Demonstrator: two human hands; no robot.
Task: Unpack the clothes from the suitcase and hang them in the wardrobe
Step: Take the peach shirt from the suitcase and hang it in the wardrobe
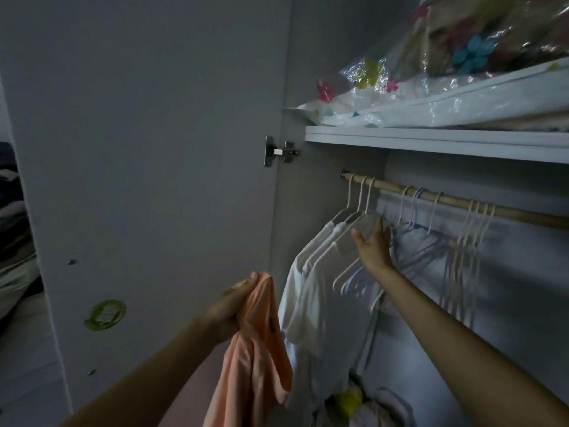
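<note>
Peach garment (258, 359) in left hand (229, 312), right hand (374, 245) on hanger (354, 238).

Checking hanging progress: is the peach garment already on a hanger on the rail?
No, the peach garment hangs bunched in the left hand, away from the rail, with no hanger in it.

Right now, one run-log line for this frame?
left hand: grips peach garment | right hand: touches empty hanger on rail | garment not yet hung

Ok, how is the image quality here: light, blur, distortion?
Head view: dim overall, wardrobe interior in shadow; glare on the plastic bags on the shelf; empty hangers smeared near the right hand; wide-angle bend in the rail; peach shirt fairly sharp.
</note>
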